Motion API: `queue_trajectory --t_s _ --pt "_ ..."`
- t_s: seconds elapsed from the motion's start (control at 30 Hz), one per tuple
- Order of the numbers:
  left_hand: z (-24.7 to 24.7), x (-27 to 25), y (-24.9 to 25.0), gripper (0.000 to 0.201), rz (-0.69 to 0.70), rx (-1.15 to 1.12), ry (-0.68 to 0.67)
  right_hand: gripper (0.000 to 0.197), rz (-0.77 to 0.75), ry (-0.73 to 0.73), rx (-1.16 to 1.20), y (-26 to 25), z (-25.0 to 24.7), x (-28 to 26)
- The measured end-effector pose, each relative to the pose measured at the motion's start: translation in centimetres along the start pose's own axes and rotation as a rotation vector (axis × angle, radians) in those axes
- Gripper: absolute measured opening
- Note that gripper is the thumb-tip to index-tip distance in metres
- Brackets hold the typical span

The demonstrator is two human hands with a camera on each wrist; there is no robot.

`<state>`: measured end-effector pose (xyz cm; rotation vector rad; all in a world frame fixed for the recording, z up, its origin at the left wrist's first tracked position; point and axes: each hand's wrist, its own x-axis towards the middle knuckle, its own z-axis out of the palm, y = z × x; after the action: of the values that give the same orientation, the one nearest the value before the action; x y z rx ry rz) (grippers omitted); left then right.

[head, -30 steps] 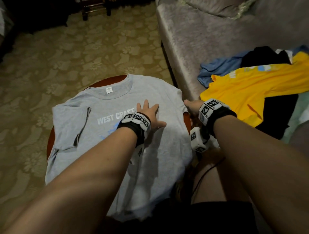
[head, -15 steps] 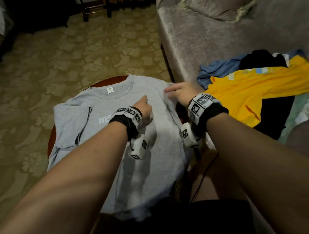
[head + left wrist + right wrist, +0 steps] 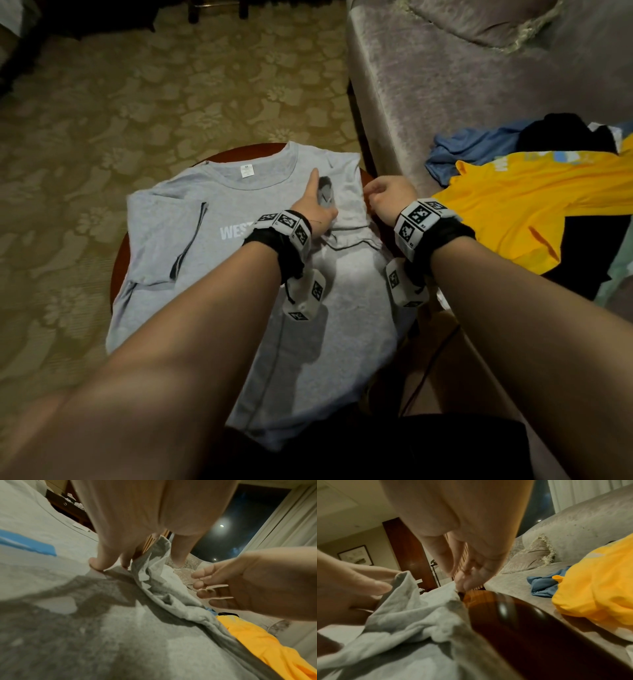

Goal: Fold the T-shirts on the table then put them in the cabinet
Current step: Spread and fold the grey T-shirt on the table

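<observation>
Grey T-shirt lies spread flat on the round brown table, with its neck hole on the far side and one sleeve already folded in, on the side away from both hands. The left hand sits on the shirt near the other shoulder. Its fingers point down and hold a bunched-up bit of the grey sleeve, with one fingertip pressing on the cloth. The right hand is just beside the left hand, at the edge of the table. Its fingers are curled together, and the tips pinch the edge of the grey cloth right where the cloth meets the wood. The shirt wrinkles up into a little hill between the two hands. Past the right hand, on the grey sofa, lies a pile of other clothes: a yellow shirt on top, a blue shirt behind it, and something black. A carpet with a flower pattern covers the floor beyond the table.
</observation>
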<state>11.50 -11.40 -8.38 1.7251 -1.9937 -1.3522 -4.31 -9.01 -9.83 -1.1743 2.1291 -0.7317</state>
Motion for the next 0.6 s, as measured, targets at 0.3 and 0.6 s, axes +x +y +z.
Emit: queue_trajectory --t_s 0.3,0.6 --pt "-0.4 0.4 -0.4 0.082 0.040 0.003 0.022 0.041 -0.209 -0.286 -0.549 -1.3 2.4 0.4" --pt "-0.6 0.8 -0.6 0.065 -0.038 0.354 0.135 0.076 -0.221 -0.405 -0.684 -0.5 3.9 0.5"
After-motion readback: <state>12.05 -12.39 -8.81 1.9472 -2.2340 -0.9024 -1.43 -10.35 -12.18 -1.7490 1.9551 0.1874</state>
